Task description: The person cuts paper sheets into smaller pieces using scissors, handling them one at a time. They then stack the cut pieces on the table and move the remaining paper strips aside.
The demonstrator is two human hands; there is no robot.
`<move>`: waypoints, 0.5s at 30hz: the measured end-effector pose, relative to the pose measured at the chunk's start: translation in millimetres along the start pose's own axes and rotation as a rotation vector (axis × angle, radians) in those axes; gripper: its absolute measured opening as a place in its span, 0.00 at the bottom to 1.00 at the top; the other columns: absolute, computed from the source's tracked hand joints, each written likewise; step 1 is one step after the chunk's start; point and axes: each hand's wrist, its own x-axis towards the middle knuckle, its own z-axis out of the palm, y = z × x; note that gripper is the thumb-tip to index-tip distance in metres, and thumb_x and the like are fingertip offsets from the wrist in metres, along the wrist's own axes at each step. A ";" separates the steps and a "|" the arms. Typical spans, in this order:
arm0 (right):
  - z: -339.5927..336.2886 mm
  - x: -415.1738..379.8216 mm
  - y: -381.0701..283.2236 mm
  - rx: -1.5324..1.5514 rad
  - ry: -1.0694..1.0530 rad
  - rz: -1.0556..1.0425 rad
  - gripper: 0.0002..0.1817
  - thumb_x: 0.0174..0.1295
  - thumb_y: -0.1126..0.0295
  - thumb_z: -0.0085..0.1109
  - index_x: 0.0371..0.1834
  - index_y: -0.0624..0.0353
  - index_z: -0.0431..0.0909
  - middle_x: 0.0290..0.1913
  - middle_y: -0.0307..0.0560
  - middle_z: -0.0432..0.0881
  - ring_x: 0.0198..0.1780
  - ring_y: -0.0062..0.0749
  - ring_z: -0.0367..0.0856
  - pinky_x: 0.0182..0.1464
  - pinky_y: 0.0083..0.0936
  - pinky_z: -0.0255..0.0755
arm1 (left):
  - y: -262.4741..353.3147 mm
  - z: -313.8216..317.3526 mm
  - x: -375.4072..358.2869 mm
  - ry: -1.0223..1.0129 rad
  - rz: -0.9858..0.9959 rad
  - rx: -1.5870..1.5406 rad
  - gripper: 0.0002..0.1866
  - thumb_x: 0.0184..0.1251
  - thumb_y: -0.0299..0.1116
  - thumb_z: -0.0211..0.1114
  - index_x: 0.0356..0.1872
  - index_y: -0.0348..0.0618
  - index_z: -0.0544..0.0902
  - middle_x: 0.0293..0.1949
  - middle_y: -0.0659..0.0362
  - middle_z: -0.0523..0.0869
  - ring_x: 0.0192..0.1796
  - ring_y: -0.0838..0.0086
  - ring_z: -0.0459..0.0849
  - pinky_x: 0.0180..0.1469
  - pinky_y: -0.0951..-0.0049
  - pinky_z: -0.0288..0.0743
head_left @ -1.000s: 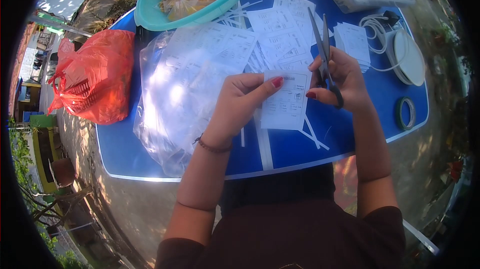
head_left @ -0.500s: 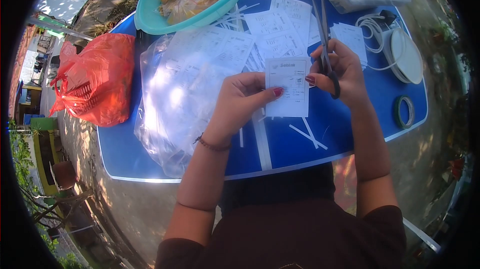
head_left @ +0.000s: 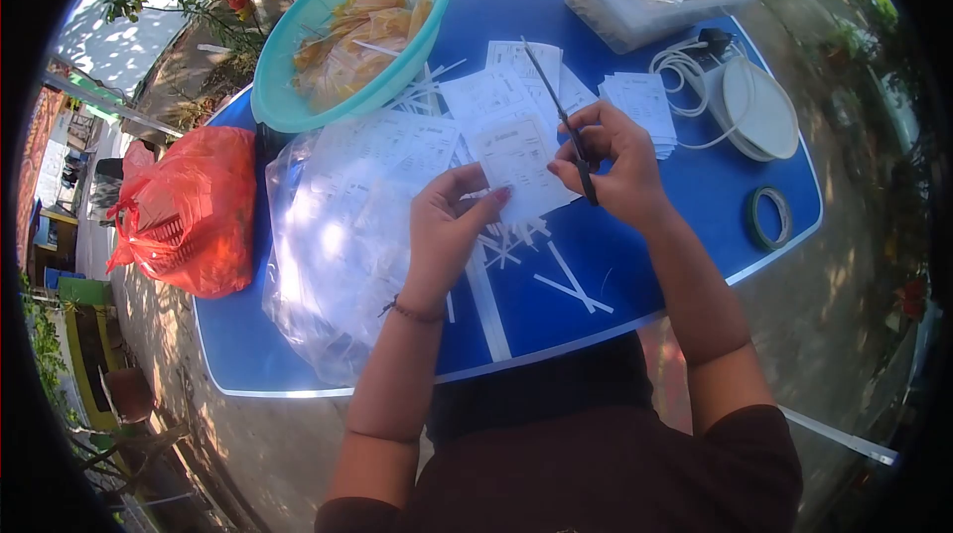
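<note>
Holding the printed paper slip above the blue tabletop, the left hand pinches its eight o'clock edge, thumb in front. The right hand, at the slip's three o'clock, has its fingers closed around the handles of the scissors; blades point to eleven o'clock and appear nearly together. Loose cut strips lie at five o'clock. Assessment: the slip should be very light, limp and easily creased or torn; grip is best taken flat at a margin, away from the blades.
</note>
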 end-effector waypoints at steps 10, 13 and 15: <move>-30.5 8.1 4.0 -0.013 0.447 -0.119 0.18 0.53 0.77 0.71 0.45 0.62 0.73 0.30 0.45 0.87 0.28 0.18 0.83 0.29 0.14 0.70 | 15.6 63.3 35.8 -0.024 0.227 0.086 0.35 0.60 0.24 0.70 0.66 0.31 0.62 0.57 0.38 0.76 0.45 0.62 0.89 0.42 0.76 0.84; -51.8 13.8 13.2 -0.007 0.613 -0.101 0.18 0.54 0.78 0.70 0.46 0.63 0.73 0.31 0.47 0.87 0.29 0.21 0.84 0.30 0.16 0.72 | 4.9 87.9 55.5 -0.158 0.256 0.016 0.37 0.60 0.25 0.71 0.69 0.33 0.61 0.61 0.38 0.73 0.51 0.62 0.85 0.49 0.72 0.83; -65.5 12.9 16.5 -0.182 0.683 -0.054 0.18 0.53 0.77 0.70 0.46 0.62 0.74 0.31 0.47 0.87 0.30 0.24 0.85 0.33 0.20 0.74 | -9.1 103.1 70.7 -0.226 0.261 0.061 0.37 0.60 0.25 0.70 0.70 0.34 0.63 0.63 0.39 0.72 0.55 0.61 0.84 0.53 0.70 0.82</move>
